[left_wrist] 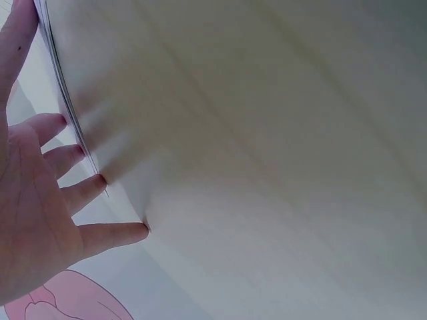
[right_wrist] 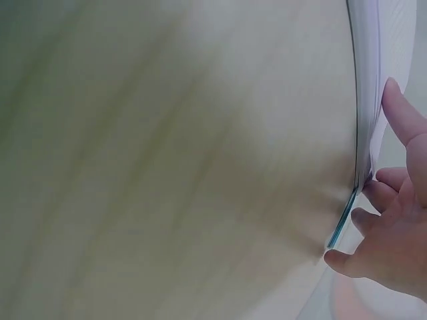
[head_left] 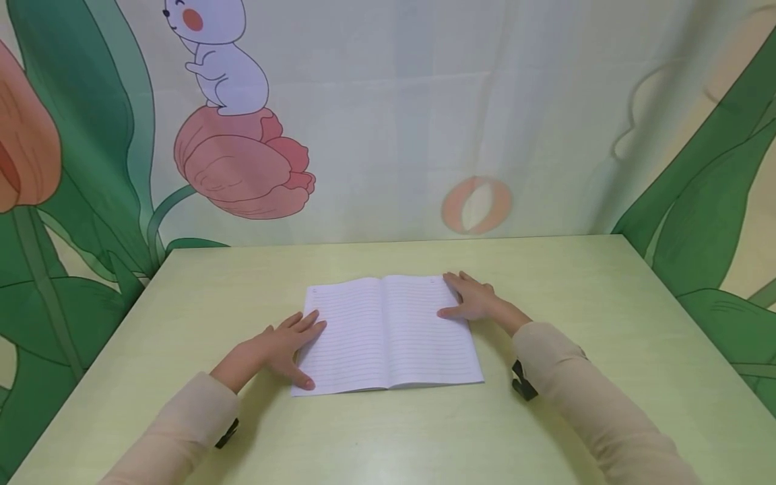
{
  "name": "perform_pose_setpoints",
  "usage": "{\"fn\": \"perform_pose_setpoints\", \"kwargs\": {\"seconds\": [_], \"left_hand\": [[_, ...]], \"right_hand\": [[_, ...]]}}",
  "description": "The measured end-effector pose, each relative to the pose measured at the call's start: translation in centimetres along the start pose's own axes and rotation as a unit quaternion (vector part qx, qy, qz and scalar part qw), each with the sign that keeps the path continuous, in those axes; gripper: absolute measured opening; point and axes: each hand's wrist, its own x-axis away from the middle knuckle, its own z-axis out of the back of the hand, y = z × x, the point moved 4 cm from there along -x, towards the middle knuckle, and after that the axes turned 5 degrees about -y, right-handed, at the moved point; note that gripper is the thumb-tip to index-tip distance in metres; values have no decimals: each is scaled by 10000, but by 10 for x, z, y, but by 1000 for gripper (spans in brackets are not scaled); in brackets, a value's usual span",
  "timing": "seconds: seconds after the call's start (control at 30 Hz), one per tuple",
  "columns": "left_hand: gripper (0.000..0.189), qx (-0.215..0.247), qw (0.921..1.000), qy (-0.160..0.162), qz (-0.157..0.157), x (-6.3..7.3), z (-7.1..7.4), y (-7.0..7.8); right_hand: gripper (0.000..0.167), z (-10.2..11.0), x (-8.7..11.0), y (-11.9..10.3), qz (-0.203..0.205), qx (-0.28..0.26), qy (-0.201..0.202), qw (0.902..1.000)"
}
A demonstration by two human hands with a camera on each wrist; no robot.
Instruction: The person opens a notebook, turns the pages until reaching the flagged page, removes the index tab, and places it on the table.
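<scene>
A lined notebook (head_left: 418, 343) lies spread open on the table, its blank ruled pages facing up. On the left page's outer edge rests my left hand (head_left: 275, 347), fingers spread and thumb near the bottom corner. My right hand (head_left: 475, 301) touches the upper right edge, with its thumb on the page and its other fingers by the corner. The left wrist view shows fingertips along the thin stack of page edges (left_wrist: 63, 87). In the right wrist view, the thumb (right_wrist: 398, 110) lies against the page side and the other fingers are at the notebook's edge.
The pale yellow table (head_left: 388, 438) surrounds the notebook. Behind it hangs a curtain (head_left: 376, 135) printed with tulips, leaves and a white animal. A dark strap (head_left: 523, 382) shows under the right sleeve, and another dark piece (head_left: 227, 433) under the left.
</scene>
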Motion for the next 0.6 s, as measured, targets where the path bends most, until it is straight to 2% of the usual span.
{"fn": "perform_pose_setpoints", "kwargs": {"seconds": [0.3, 0.6], "left_hand": [[104, -11, 10000, 19, 34, 0, 1, 1], [105, -32, 10000, 44, 32, -2, -1, -1]], "right_hand": [[80, 0, 1, 0, -41, 84, 208, 9997], [77, 0, 7, -1, 107, 43, 303, 9995]]}}
